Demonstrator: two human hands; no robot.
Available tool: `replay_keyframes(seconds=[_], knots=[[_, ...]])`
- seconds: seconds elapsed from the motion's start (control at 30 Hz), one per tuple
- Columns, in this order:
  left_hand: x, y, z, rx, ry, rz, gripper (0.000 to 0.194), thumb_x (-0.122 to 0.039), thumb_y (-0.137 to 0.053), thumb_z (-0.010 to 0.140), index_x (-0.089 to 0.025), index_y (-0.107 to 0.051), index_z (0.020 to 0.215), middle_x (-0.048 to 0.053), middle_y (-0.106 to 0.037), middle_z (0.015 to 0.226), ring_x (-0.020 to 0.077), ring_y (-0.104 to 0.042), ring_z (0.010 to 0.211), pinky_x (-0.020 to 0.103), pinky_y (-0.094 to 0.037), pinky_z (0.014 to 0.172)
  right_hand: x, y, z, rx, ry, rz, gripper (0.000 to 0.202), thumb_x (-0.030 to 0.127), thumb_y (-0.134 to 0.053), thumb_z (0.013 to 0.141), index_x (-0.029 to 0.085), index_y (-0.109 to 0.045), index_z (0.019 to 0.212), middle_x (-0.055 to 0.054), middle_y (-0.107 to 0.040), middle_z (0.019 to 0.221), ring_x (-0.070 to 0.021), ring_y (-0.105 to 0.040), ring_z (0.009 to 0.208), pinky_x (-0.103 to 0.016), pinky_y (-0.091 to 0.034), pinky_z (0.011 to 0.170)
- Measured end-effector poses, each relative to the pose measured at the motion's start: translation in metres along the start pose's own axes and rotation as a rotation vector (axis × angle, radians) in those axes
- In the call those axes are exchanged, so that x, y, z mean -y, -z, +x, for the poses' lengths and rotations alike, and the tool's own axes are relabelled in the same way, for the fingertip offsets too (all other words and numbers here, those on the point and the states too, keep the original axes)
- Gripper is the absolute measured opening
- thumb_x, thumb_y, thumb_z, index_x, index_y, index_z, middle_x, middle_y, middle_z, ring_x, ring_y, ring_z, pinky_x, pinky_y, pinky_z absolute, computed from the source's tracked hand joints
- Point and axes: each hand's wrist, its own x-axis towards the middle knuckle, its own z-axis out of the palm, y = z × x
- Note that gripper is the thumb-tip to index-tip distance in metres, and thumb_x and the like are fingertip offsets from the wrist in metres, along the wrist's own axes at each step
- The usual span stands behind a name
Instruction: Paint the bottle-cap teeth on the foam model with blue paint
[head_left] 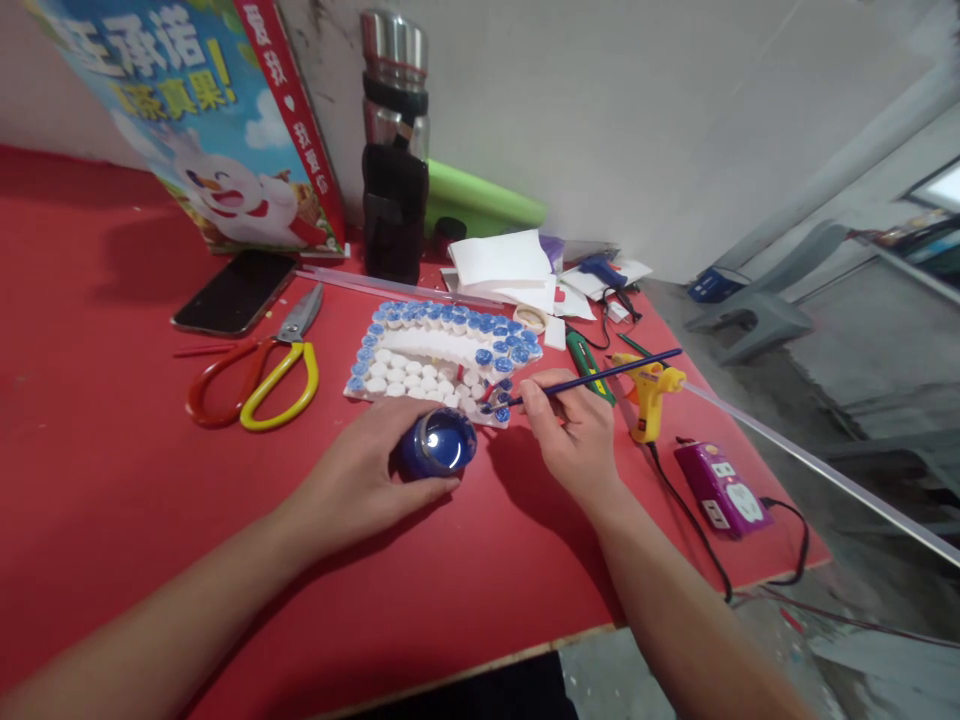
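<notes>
My left hand (375,462) is wrapped round a small jar of blue paint (442,443) low over the red table. Between the fingers of my right hand (568,425) is a thin dark blue paintbrush (600,374), its tip at the lower right corner of a board (429,346) covered in round caps. Blue caps (480,322) line the board's top, left and right edges. White caps (411,378) fill its lower middle, beside a bare white strip. A few red bits show among the caps near the brush tip.
Scissors (279,365) and a phone (235,292) lie left. Behind stand a bottle (395,150) and a printed box (225,130). On the right are a green cutter (589,366), yellow glue gun (648,395), purple power block (721,488), cables and a long clear stick (817,470).
</notes>
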Motion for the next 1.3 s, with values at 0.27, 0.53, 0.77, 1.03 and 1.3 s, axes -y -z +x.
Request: replay_keyframes(seconds=[0.27, 0.53, 0.77, 1.03, 1.3], knots=[[0.0014, 0.0008, -0.0013, 0.007, -0.007, 0.015, 0.054, -0.043, -0.085, 0.085, -0.028, -0.065, 0.132, 0.006, -0.074, 0.132, 0.0317, -0.069, 0.12, 0.046, -0.055, 0.104, -0.0005, 0.0016, 0.0007, -0.052, -0.015, -0.028, 0.016, 0.026, -0.06, 0.105, 0.023, -0.068, 0.091, 0.001, -0.07, 0.074, -0.0127, -0.061, 0.058, -0.027, -0.049, 0.059], [0.0041, -0.0001, -0.0013, 0.003, -0.011, 0.027, 0.055, -0.045, -0.086, 0.085, -0.029, -0.065, 0.133, 0.006, -0.074, 0.132, 0.0324, -0.07, 0.121, 0.047, -0.056, 0.104, -0.0036, 0.0024, 0.0023, -0.031, -0.02, -0.022, 0.018, 0.026, -0.06, 0.105, 0.022, -0.068, 0.09, 0.001, -0.071, 0.076, -0.013, -0.062, 0.06, -0.027, -0.049, 0.06], [0.0048, -0.0007, -0.0009, 0.001, -0.022, 0.038, 0.056, -0.045, -0.086, 0.085, -0.029, -0.064, 0.134, 0.007, -0.074, 0.132, 0.0326, -0.07, 0.12, 0.047, -0.056, 0.103, -0.0022, 0.0026, 0.0014, 0.005, -0.047, 0.006, 0.017, 0.026, -0.061, 0.105, 0.023, -0.069, 0.091, 0.002, -0.069, 0.074, -0.0126, -0.06, 0.059, -0.027, -0.047, 0.058], [0.0049, -0.0007, -0.0004, 0.001, -0.014, 0.038, 0.056, -0.046, -0.086, 0.084, -0.029, -0.065, 0.133, 0.007, -0.074, 0.131, 0.0327, -0.07, 0.12, 0.047, -0.057, 0.103, -0.0023, 0.0027, 0.0028, 0.007, -0.104, 0.051, 0.021, 0.03, -0.06, 0.106, 0.023, -0.069, 0.089, 0.002, -0.068, 0.072, -0.0126, -0.06, 0.059, -0.028, -0.048, 0.06], [0.0022, 0.0, -0.0017, -0.011, -0.013, 0.024, 0.054, -0.044, -0.085, 0.084, -0.028, -0.065, 0.133, 0.007, -0.074, 0.132, 0.0323, -0.07, 0.12, 0.047, -0.057, 0.104, -0.0056, 0.0043, 0.0009, -0.144, -0.337, 0.308, 0.027, 0.044, -0.067, 0.102, 0.022, -0.067, 0.086, 0.004, -0.062, 0.065, -0.01, -0.053, 0.051, -0.025, -0.042, 0.049]])
